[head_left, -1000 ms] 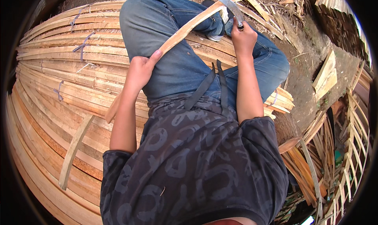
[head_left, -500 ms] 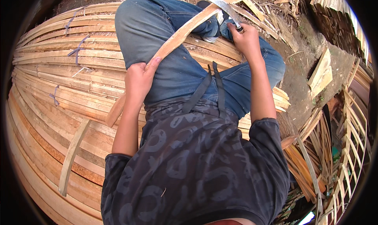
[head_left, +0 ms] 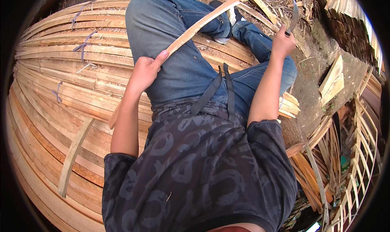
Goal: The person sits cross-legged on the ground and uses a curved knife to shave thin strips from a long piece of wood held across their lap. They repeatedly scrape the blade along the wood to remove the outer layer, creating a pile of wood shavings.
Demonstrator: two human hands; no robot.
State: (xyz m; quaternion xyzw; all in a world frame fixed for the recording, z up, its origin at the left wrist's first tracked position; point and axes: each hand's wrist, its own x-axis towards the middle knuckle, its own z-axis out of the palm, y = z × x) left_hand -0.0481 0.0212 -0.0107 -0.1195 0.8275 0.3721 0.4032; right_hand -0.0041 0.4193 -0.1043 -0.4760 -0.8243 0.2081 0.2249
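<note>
My left hand [head_left: 147,72] is closed round a long, pale wooden strip [head_left: 203,21], thumb laid along its upper side. The strip slants from beside my left forearm, across my raised left thigh, up to the top edge of the view. My right hand [head_left: 283,43] grips the dark handle of a knife [head_left: 294,17] by my right knee. Its curved metal blade points upward, apart from the strip. The far end of the strip lies outside the view.
Long wooden slats [head_left: 53,98], some bundled with purple ties [head_left: 84,45], lie under me and to my left. A short curved stick [head_left: 75,157] rests across them. Wood scraps [head_left: 332,78] lie on the ground to my right, near a woven slatted frame [head_left: 359,159].
The knife has lifted off the strip and swung right with my right hand, its blade now pointing up. The strip has turned more onto its edge; my left hand still holds it.
</note>
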